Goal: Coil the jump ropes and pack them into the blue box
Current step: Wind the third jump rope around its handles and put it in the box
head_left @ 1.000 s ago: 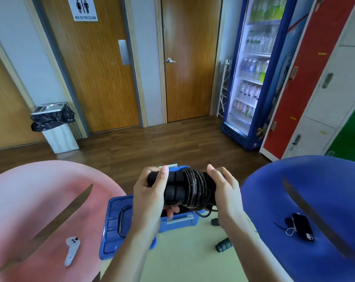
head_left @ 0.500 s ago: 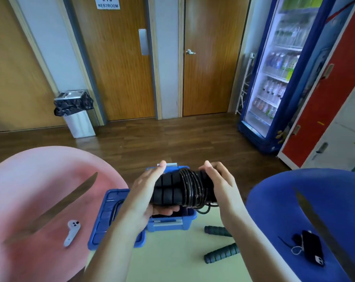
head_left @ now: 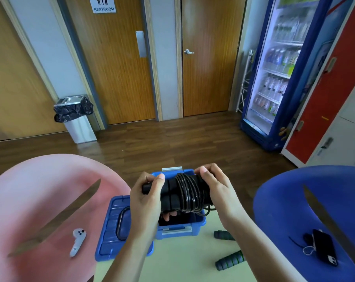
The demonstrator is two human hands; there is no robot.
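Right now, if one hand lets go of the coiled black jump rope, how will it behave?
The cord is wound round the black handles with one loop hanging free, so it may unwind. The padded foam probably resists slipping; the bundle seems light.

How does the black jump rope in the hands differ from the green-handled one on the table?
The black jump rope has black handles, the green-handled rope dark green ones. The black rope's cord is wound round its paired handles; the green handles lie apart, bare of cord. The left hand and right hand hold the black rope above the blue box; the green-handled rope lies on the table.
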